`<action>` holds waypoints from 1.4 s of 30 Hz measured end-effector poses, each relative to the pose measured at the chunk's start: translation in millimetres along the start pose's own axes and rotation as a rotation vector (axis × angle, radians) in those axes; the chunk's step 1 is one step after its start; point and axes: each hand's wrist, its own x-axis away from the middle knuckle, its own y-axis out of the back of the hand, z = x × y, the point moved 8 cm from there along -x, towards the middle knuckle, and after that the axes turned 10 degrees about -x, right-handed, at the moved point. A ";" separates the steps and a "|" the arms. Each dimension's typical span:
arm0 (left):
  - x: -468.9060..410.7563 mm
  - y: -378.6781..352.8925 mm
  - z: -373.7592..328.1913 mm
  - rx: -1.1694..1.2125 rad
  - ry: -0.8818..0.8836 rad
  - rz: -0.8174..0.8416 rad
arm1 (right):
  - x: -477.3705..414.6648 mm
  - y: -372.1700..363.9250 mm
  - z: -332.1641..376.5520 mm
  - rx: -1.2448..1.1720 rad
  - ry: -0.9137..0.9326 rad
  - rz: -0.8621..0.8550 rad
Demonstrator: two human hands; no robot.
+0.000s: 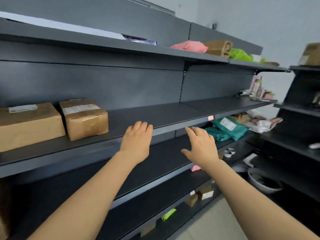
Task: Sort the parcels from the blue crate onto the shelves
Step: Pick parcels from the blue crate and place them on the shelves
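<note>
Both arms reach toward the dark grey shelves. My left hand [136, 141] hovers palm-down at the front edge of the middle shelf [164, 116], fingers loosely curled and holding nothing. My right hand [201, 146] is spread open just below that edge, also holding nothing. Two brown cardboard parcels stand side by side at the left of the middle shelf: a large one [29, 125] and a smaller one [84, 118], each with a white label on top. The blue crate is out of view.
The top shelf holds a pink bag [189, 46], a brown parcel [218, 47] and a green bag [241, 55]. Teal mailers [228, 128] lie on the lower shelf at right. Small boxes sit on the lowest shelves. A second dark rack [301, 108] stands at right, a grey bowl [263, 181] on the floor.
</note>
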 end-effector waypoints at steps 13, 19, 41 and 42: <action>-23.9 61.3 -268.5 0.191 -0.384 -0.093 | 155.8 97.6 -225.1 0.233 -0.442 0.016; -27.4 88.1 -407.1 0.254 -0.501 -0.093 | 229.0 139.5 -335.5 0.271 -0.581 0.045; -63.2 90.9 -827.0 0.425 -0.824 0.089 | 394.4 151.1 -689.4 0.257 -1.021 0.205; -68.7 86.2 -845.7 0.431 -0.841 0.110 | 396.0 147.4 -706.6 0.245 -1.039 0.215</action>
